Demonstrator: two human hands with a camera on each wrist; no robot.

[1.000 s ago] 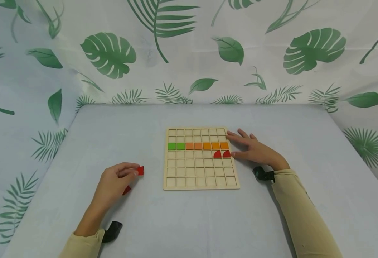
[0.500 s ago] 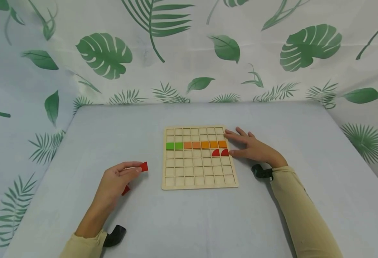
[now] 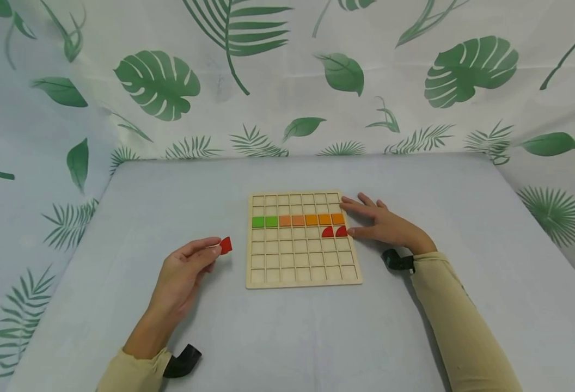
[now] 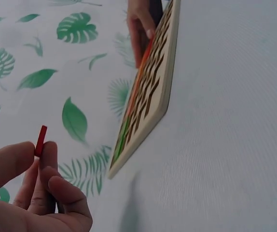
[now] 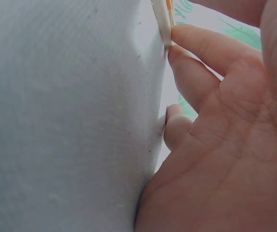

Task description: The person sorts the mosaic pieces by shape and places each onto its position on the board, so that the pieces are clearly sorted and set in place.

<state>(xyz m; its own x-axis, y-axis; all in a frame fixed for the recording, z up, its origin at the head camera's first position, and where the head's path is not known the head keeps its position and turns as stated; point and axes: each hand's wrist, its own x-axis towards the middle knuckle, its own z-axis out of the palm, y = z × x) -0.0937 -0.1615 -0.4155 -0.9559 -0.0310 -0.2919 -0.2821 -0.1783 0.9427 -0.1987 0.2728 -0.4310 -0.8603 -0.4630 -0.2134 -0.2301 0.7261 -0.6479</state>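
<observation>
Leaf-printed cloth (image 3: 268,81) hangs behind the bench (image 3: 170,188), whose top is pale and smooth. Near its middle lies a wooden grid board (image 3: 302,285). One row runs full from left to right: two green tiles (image 3: 258,221), two salmon tiles (image 3: 285,220), three orange tiles (image 3: 324,219). In the next row nearer, only the two right-hand cells are filled, by red quarter-round pieces (image 3: 328,232). Filling the grid looks well short of done, I judge: five cells wait in that row, and the rows farther and nearer are bare.

Just left of the board, the left hand (image 3: 182,272) pinches a loose red piece (image 3: 226,245) between thumb and fingers, clear of the bench. It is flat and bright; the left wrist view shows it edge-on as a thin slab, its outline partly covered. The right hand (image 3: 383,223) grasps nothing, its fingers extended against the board's right edge.
</observation>
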